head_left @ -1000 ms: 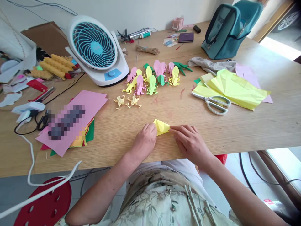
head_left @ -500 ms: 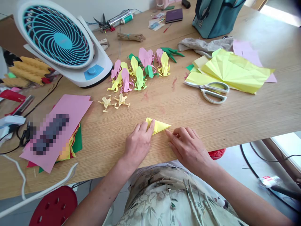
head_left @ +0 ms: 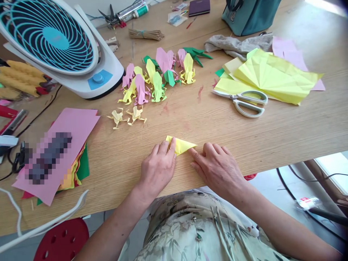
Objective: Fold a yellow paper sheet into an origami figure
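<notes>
A small folded yellow paper (head_left: 182, 144) lies on the wooden table (head_left: 272, 130) near its front edge. My left hand (head_left: 157, 168) rests on the paper's left part, fingers laid flat and pressing it down. My right hand (head_left: 217, 167) lies just right of the paper, its fingertips touching the paper's right point, fingers loosely curled against the table. Neither hand lifts the paper off the table.
Several folded paper figures (head_left: 157, 78) stand behind, with two small pale ones (head_left: 127, 116) nearer. Scissors (head_left: 244, 101) lie on yellow creased sheets (head_left: 272, 76) at the right. A fan (head_left: 58, 47) and a stack of coloured paper (head_left: 59, 148) are at the left. A teal bag (head_left: 250, 14) stands at the back.
The view has tilted down and closer to the table. My left hand has slid further onto the yellow paper; my right hand stays at its right tip.
</notes>
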`<state>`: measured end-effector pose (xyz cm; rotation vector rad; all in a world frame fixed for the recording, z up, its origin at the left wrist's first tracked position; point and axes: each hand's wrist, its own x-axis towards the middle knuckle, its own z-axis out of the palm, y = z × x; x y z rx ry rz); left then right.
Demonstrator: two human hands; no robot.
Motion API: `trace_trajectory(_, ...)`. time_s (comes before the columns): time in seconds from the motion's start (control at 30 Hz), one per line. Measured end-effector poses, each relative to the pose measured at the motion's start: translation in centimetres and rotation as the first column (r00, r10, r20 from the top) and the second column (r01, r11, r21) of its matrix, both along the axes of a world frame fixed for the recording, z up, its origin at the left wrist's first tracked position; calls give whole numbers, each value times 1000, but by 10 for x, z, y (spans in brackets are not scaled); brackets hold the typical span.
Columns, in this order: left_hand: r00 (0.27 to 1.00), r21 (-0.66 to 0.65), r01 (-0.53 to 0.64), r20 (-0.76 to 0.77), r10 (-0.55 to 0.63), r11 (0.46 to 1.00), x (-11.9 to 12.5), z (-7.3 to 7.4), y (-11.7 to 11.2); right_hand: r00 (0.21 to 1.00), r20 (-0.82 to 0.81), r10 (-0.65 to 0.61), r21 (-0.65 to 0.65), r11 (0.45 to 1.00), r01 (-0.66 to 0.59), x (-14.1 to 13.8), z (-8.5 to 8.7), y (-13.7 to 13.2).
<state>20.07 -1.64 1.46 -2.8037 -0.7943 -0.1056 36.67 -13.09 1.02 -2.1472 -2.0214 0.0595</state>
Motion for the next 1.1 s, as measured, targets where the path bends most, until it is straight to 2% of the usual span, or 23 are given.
trace_trajectory(0.37, 999, -23, 48, 9, -48, 999, 0, 1, 2, 999, 34, 0, 15, 1000, 0, 1, -1, -3)
trace_trajectory(0.9, 984, 8, 79, -164, -76, 997, 5, 10, -3, 997, 55, -58, 51, 997, 55, 0, -6, -11)
trace_trajectory(1.1, 975, 11, 79, -207, -75, 997, 9, 13, -4, 997, -5, -77, 87, 993, 77, 1, -11, -19)
